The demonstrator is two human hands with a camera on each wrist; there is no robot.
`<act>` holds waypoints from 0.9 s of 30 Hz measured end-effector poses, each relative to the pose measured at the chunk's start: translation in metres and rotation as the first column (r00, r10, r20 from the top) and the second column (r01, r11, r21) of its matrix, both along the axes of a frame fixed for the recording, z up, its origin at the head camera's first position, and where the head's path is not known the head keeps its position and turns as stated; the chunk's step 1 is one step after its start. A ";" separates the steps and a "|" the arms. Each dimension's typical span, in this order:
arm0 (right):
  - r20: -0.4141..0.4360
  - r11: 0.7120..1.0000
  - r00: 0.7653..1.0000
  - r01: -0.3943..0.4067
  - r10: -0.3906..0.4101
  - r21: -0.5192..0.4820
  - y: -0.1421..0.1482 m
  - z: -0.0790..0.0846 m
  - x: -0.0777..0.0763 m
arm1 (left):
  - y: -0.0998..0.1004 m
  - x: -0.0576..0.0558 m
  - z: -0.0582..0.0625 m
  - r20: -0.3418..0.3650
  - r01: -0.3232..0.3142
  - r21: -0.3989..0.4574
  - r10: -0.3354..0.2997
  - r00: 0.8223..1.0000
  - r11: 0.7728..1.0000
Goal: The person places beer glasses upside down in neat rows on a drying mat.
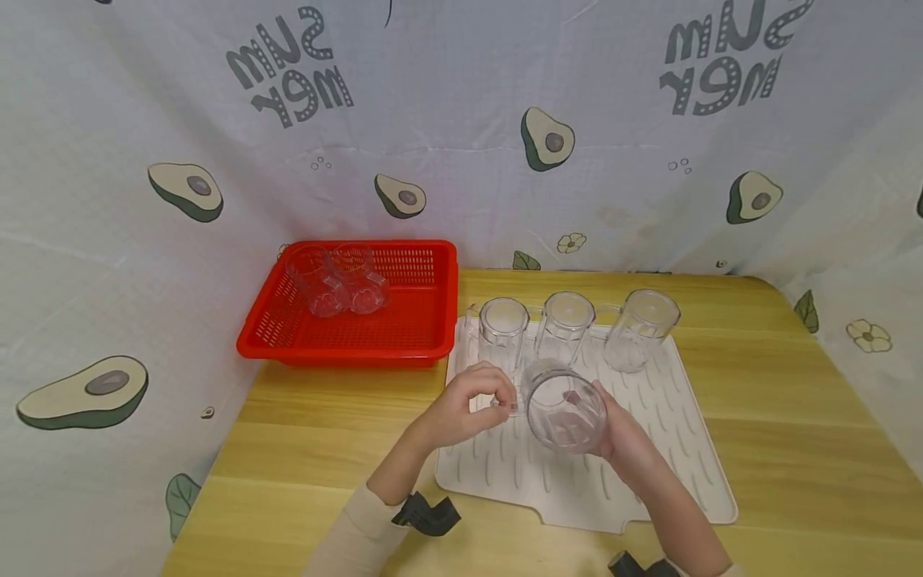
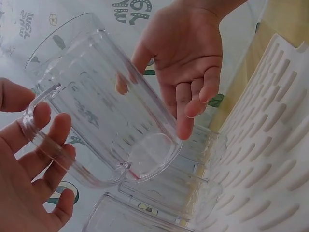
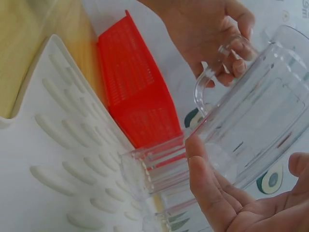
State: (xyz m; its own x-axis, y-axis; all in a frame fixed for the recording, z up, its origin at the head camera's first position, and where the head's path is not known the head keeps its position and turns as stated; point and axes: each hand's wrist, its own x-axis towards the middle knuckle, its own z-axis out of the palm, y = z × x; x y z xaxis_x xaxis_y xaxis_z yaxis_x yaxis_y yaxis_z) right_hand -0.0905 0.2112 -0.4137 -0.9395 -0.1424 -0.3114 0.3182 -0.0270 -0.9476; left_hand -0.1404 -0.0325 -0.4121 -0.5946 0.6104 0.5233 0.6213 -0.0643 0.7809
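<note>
A clear ribbed mug is held tilted above the white draining mat, its open rim toward the head camera. My left hand grips it by the handle, fingers through the loop. On the mug's other side is my right hand; its fingers are loosely extended along the mug near its base, and the thumb stands apart. Beyond the held mug, three more clear mugs stand upside down in a row on the far part of the mat, handles to the left.
At the back left sits a red perforated basket with two clear mugs lying in it. The wooden table extends on both sides of the mat. A cloth printed with avocados hangs behind and beside the table.
</note>
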 end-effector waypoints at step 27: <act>-0.121 0.981 0.991 -0.039 0.063 0.192 0.002 0.026 -0.006 | -0.012 0.012 0.009 -0.239 -0.131 -0.425 0.028 0.970 0.896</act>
State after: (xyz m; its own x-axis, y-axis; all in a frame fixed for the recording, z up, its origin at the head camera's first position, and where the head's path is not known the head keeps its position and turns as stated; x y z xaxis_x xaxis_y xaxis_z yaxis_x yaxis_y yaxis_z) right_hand -0.0968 0.2135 -0.3874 -0.9659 -0.1409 -0.2173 0.1927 0.1695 -0.9665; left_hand -0.1281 -0.0445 -0.4031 -0.5510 0.7623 0.3396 0.7695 0.3067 0.5602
